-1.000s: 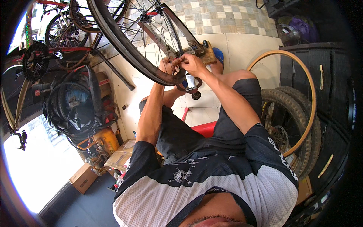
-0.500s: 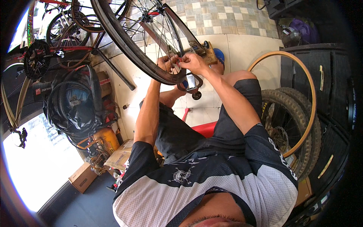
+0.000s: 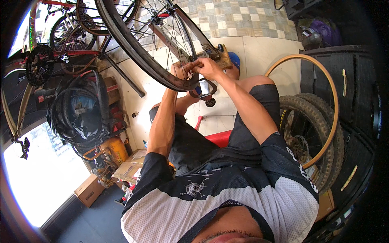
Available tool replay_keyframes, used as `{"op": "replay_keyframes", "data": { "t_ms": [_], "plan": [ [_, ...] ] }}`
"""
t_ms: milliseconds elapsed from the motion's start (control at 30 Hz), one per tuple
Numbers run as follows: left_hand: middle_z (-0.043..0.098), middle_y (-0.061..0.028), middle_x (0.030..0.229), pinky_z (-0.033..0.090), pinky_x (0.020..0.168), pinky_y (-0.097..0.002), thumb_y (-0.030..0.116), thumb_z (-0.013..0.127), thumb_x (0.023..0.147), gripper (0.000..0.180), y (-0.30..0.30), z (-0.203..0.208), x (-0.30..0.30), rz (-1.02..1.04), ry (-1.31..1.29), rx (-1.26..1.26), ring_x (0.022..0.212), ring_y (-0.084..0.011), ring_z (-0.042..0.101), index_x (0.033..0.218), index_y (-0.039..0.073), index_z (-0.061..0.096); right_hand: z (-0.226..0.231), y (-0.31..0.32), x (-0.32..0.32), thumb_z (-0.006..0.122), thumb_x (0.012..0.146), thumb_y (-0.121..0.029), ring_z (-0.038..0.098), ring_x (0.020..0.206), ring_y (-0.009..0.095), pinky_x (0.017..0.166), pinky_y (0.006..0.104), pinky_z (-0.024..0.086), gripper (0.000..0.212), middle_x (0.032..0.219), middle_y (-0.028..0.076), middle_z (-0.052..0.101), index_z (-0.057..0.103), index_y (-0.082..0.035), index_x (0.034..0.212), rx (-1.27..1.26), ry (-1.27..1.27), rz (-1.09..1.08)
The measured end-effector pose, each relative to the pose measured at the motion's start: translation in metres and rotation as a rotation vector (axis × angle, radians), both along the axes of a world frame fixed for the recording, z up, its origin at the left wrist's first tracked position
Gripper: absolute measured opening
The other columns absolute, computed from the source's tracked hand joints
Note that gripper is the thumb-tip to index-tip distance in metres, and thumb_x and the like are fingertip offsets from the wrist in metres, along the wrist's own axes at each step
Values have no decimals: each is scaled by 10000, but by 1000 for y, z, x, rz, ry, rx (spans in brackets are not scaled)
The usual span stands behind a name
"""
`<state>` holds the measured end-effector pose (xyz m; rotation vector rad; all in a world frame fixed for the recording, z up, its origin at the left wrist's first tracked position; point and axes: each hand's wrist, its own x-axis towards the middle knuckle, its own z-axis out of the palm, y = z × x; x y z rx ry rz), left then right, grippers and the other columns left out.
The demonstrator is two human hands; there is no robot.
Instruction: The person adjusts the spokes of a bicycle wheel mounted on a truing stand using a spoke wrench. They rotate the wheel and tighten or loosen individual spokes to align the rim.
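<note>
A bicycle wheel [image 3: 139,60] with a dark rim and thin spokes stands tilted in a truing stand [image 3: 194,30] with long metal arms. At the wheel's near end, my left hand [image 3: 180,70] is among the spokes by the rim, its fingers closed. My right hand [image 3: 208,68] meets it from the right side of the rim, thumb and fingertips pinched together. Whatever lies between the fingertips of either hand is hidden or too small to name. Just below my hands, a pale metal part of the stand [image 3: 205,86] shows beside the rim.
Bicycles [image 3: 39,65] and a bundle of black tyres [image 3: 77,109] stand at left, near an orange compressor-like machine [image 3: 113,150]. To my right, a tan rim [image 3: 334,97] leans by knobby tyres [image 3: 310,121] and black drawers [image 3: 340,73]. A red object [image 3: 221,138] lies between my legs.
My left hand has shifted slightly right, closer to my right hand. A small red thing seen between the fingertips is now hidden. The wheel has tilted or shifted very little.
</note>
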<state>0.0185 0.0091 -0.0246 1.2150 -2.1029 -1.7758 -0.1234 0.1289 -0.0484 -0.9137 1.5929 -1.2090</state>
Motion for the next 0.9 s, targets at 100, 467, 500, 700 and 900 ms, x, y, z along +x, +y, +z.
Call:
{"op": "replay_keyframes", "data": {
  "t_ms": [100,467,500,700,900],
  "plan": [
    [629,-40,707,419,518,-298,317,747,897,360,6,12,-4,30,-23,7,593,-119,549,749,0,661,-14,-1,2,713,845,-242,716,848,258,766,365,537,335,958,152,754,712,20,1053,-28,-92,6],
    [681,-43,807,470,519,-274,276,774,903,340,3,-2,5,341,40,188,619,-107,598,1082,-1,689,-6,-2,-6,737,885,-270,691,784,157,706,312,533,311,835,118,736,696,31,954,109,150,-91],
    [678,-41,803,471,522,-275,259,770,904,329,5,-1,2,331,39,185,626,-108,600,1086,-2,686,-7,0,-7,742,880,-291,690,776,162,700,316,530,328,826,124,735,698,27,947,128,161,-85],
    [663,-33,789,473,548,-272,218,725,932,270,0,0,5,227,45,113,664,-109,611,1071,-9,679,-2,0,-3,750,861,-287,697,760,203,694,340,524,305,826,131,730,706,1,954,71,51,-48],
    [656,-16,777,459,578,-255,321,689,960,307,-10,-3,15,108,-39,353,669,-100,602,958,14,690,14,2,2,736,867,-231,713,803,212,719,347,535,278,887,150,738,689,15,988,-19,179,15]
  ]
}}
